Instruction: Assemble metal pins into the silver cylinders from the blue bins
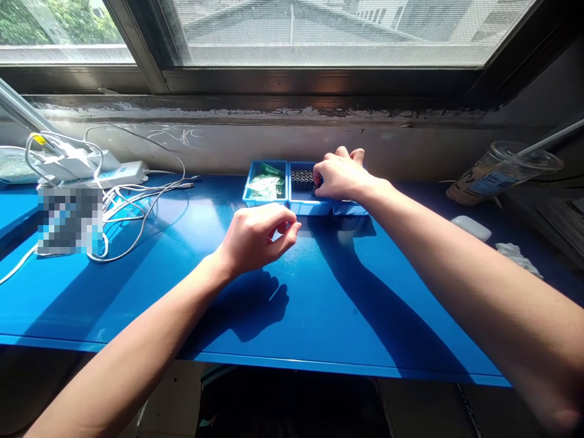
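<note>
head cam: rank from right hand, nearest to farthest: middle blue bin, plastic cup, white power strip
1. middle blue bin: the right hand reaches into it, by the back wall.
2. plastic cup: tipped over at the far right, past the table's edge.
3. white power strip: far left, among white cables, beyond the left hand.

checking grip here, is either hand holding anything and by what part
Cannot tell. The right hand reaches into the middle blue tray; the left hand curls above the table.

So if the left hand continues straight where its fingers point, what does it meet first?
Probably the middle blue plastic tray, holding small dark cylindrical parts; the left hand points toward its front wall, though depth is unclear.
</note>
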Demonstrator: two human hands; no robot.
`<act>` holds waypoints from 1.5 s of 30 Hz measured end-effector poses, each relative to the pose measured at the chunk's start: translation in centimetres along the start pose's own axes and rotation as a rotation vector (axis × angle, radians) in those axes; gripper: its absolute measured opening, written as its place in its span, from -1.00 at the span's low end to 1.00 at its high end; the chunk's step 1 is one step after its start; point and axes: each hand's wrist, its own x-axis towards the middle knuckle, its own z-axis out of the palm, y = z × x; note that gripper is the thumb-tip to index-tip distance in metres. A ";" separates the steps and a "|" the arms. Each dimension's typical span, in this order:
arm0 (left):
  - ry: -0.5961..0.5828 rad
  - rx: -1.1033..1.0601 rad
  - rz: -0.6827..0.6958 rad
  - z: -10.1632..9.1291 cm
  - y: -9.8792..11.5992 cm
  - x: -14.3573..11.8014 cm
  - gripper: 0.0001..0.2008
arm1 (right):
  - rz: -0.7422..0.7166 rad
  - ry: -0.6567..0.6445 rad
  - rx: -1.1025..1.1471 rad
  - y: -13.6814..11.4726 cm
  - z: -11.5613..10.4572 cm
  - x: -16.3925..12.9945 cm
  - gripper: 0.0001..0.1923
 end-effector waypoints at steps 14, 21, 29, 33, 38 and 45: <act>-0.029 -0.021 -0.002 0.1 0.2 0.0 -0.87 | 0.036 0.045 -0.040 -0.1 0.7 1.3 -0.73; -0.034 -0.035 0.001 0.0 0.3 -0.1 -0.88 | 0.043 0.079 -0.031 -0.3 0.9 1.6 -0.75; -0.038 -0.041 0.008 0.1 0.3 0.0 -0.88 | 0.052 0.071 0.002 -0.3 0.6 1.4 -0.79; -0.037 -0.022 0.015 0.1 0.3 0.0 -0.87 | 0.065 0.083 0.016 -0.3 0.4 1.4 -0.78; -0.021 -0.005 0.010 0.1 0.2 0.0 -0.85 | 0.110 -0.007 0.000 -0.6 0.2 1.3 -0.44; -0.018 -0.004 0.009 0.2 -0.1 -0.2 -0.85 | 0.130 0.027 0.075 -0.5 -0.6 0.9 -0.64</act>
